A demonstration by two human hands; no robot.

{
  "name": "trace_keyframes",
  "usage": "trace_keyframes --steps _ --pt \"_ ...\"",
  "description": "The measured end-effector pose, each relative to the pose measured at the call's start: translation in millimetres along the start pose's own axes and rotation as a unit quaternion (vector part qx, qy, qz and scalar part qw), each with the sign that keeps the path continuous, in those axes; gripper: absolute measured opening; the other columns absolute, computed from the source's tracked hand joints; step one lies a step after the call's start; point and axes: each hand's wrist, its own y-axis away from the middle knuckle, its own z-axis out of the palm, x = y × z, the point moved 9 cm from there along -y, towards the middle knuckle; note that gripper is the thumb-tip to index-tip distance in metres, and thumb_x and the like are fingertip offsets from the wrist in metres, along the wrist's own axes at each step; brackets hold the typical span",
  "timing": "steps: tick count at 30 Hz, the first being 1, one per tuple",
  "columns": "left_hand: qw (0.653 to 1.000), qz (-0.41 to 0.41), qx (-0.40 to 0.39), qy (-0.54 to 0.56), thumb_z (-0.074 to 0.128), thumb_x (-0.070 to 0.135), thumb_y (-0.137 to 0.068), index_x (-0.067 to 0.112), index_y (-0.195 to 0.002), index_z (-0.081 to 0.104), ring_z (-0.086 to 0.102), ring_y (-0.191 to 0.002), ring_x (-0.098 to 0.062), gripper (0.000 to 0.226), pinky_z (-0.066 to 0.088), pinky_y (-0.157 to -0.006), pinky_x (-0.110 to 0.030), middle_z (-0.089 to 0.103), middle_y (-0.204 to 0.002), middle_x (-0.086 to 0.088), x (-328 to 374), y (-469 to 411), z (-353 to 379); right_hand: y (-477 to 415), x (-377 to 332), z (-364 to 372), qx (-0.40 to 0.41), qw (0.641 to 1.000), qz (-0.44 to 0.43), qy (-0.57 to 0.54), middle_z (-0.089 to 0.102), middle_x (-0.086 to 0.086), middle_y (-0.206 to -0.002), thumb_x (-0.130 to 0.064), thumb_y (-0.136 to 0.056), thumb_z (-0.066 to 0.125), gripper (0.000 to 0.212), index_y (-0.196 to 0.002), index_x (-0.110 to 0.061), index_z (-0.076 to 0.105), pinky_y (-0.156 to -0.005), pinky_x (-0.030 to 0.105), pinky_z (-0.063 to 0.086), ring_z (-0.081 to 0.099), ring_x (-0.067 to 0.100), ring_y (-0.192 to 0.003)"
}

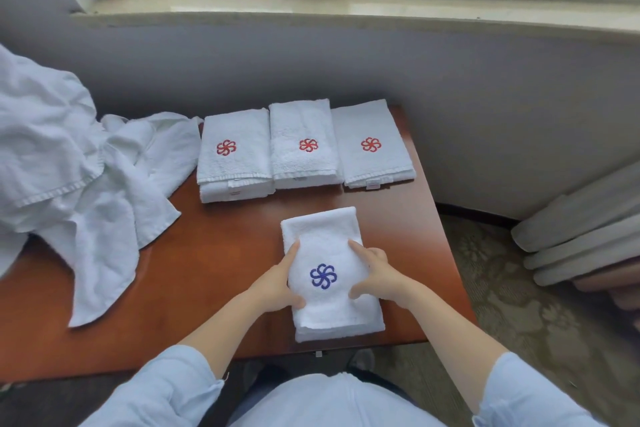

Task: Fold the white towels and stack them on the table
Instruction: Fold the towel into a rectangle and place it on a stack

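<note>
While three folded red-crest piles [304, 146] stood in a row at upper centre, the left grip [277, 282] and right grip [375, 276] clasped the sides of a folded blue-crest towel [325, 236] at lower centre, near the tabletop [207, 270] front edge, with bare wood to its left, and a crumpled heap [86, 184] at left awaited folding.

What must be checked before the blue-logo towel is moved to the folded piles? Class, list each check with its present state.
1. Grip: ok; the left hand and right hand hold the blue-logo towel by its sides.
2. Layers aligned: not ok; the lower layer sticks out past the top one at the far end.
3. Piles tidy: ok; three red-logo piles sit side by side at the far edge of the table.
4. Logo match: not ok; every pile top shows a red logo.
5. Path: ok; bare table lies between the towel and the piles.
</note>
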Motion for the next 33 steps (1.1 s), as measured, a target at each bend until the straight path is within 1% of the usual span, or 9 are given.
trace_keyframes --steps 3,6,11,15,19,23,27,30,33 --pt "0.998 0.011 -0.017 0.054 0.079 0.016 -0.073 0.048 -0.152 -0.008 0.062 -0.097 -0.013 0.123 0.055 -0.089 -0.033 0.043 -0.143 0.009 2 7 0 2 3 -2 -0.017 0.999 0.011 -0.028 0.019 -0.002 -0.147 -0.014 -0.078 0.078 0.104 -0.155 -0.042 0.013 -0.114 0.044 0.035 0.036 0.024 -0.126" --pt "0.995 0.02 -0.031 0.088 0.075 0.007 -0.073 0.043 -0.154 -0.008 0.055 -0.114 -0.013 0.122 0.055 -0.089 -0.027 0.025 -0.158 0.007 10 12 0 5 2 -1 -0.045 0.996 0.003 -0.075 0.034 -0.006 -0.145 -0.005 -0.079 0.074 0.103 -0.155 -0.042 0.014 -0.103 0.042 0.048 0.046 0.023 -0.126" --pt "0.992 0.041 -0.037 0.113 0.066 0.005 -0.071 0.044 -0.154 -0.01 0.058 -0.087 -0.01 0.118 0.05 -0.062 -0.018 0.018 -0.159 0.008 33 12 -2 10 3 -11 -0.026 0.995 -0.019 -0.09 0.033 -0.01 -0.145 0.003 -0.077 0.068 0.105 -0.154 -0.042 0.014 -0.098 0.034 0.049 0.046 0.019 -0.125" --pt "0.991 0.076 -0.02 0.104 0.064 0.011 -0.066 0.048 -0.152 -0.01 0.054 -0.095 -0.02 0.119 0.046 -0.057 -0.014 0.008 -0.16 0.01 61 7 -13 15 5 -34 0.014 0.992 -0.035 -0.124 0.037 -0.013 -0.139 0.004 -0.076 0.065 0.103 -0.153 -0.045 0.017 -0.079 0.021 0.052 0.051 0.013 -0.117" --pt "0.989 0.11 0.001 0.1 0.063 0.014 -0.064 0.048 -0.153 -0.006 0.048 -0.118 -0.009 0.117 0.054 -0.074 -0.019 0.016 -0.15 0.011 94 0 -33 20 -3 -66 0.055 0.983 -0.063 -0.161 0.043 -0.019 -0.131 0.002 -0.077 0.063 0.097 -0.149 -0.048 0.021 -0.071 0.019 0.055 0.056 0.009 -0.111" --pt "0.986 0.134 0.02 0.098 0.063 0.013 -0.069 0.048 -0.154 -0.003 0.047 -0.107 0.004 0.113 0.05 -0.076 -0.014 0.026 -0.139 0.007 127 -11 -59 25 -23 -106 0.107 0.972 -0.087 -0.192 0.048 -0.017 -0.131 -0.005 -0.075 0.06 0.091 -0.148 -0.048 0.026 -0.072 0.02 0.055 0.057 0.008 -0.111" --pt "0.983 0.156 0.048 0.083 0.064 0.01 -0.076 0.043 -0.155 0.0 0.053 -0.104 -0.008 0.108 0.046 -0.074 -0.014 0.03 -0.137 0.004 160 -23 -86 29 -48 -147 0.155 0.967 -0.109 -0.171 0.045 -0.015 -0.136 -0.02 -0.068 0.06 0.092 -0.147 -0.05 0.026 -0.084 0.029 0.052 0.055 0.01 -0.114" --pt "0.98 0.171 0.065 0.073 0.064 0.01 -0.078 0.041 -0.156 -0.001 0.053 -0.098 -0.006 0.107 0.045 -0.071 -0.013 0.03 -0.135 0.005 182 -34 -103 26 -65 -177 0.188 0.963 -0.13 -0.145 0.035 -0.015 -0.145 -0.017 -0.068 0.059 0.093 -0.149 -0.049 0.024 -0.098 0.037 0.049 0.047 0.014 -0.125" --pt "0.978 0.182 0.082 0.066 0.065 0.009 -0.078 0.04 -0.156 -0.002 0.051 -0.092 -0.001 0.107 0.042 -0.067 -0.005 0.03 -0.137 0.004 200 -49 -120 18 -81 -204 0.202 0.958 -0.148 -0.138 0.035 -0.02 -0.137 -0.013 -0.07 0.057 0.094 -0.151 -0.045 0.024 -0.078 0.021 0.047 0.05 0.0 -0.111"
